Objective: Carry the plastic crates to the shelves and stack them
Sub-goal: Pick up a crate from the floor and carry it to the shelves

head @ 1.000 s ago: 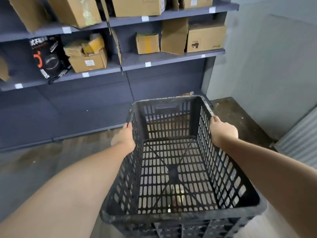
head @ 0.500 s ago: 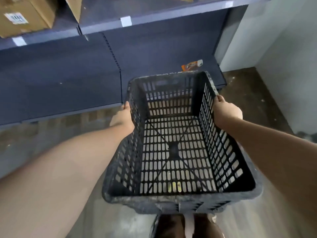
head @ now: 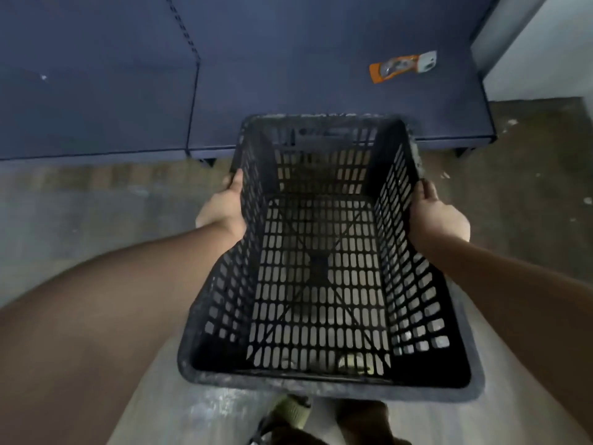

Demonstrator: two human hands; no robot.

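Two hands grip one black slotted plastic crate [head: 324, 268] — the left hand [head: 223, 208] and right hand [head: 438, 216] are curled tight around opposite rims, and it is held above the concrete floor [head: 96, 200], just before the dark-blue bottom shelf [head: 288, 75].

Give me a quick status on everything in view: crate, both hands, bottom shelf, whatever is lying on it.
black plastic crate: empty, held off the floor, far end at the shelf's front edge
left hand: gripping the crate's left wall
right hand: gripping the crate's right wall
bottom shelf: no crates on it yet
orange packet: lying flat on the shelf, far right
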